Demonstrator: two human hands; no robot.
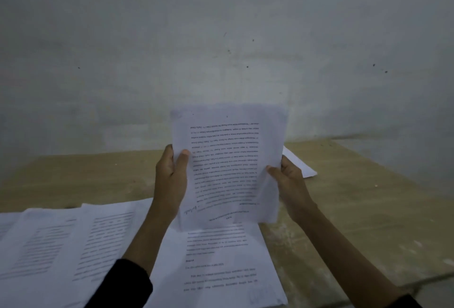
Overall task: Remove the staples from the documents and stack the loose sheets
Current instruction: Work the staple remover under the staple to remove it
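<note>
I hold a printed white document (231, 160) upright above the wooden table (344, 209), its text upside down to me. My left hand (172, 175) grips its left edge, thumb on the front of the page. My right hand (287, 180) grips the right edge lower down, thumb on the front. A stack of printed sheets (221, 266) lies flat on the table just below the held document. I cannot make out any staple.
More printed papers (61, 246) lie spread over the table's left near side. A single white sheet (299, 162) rests further back on the right, partly behind the held document. A pale wall (221, 37) stands behind the table.
</note>
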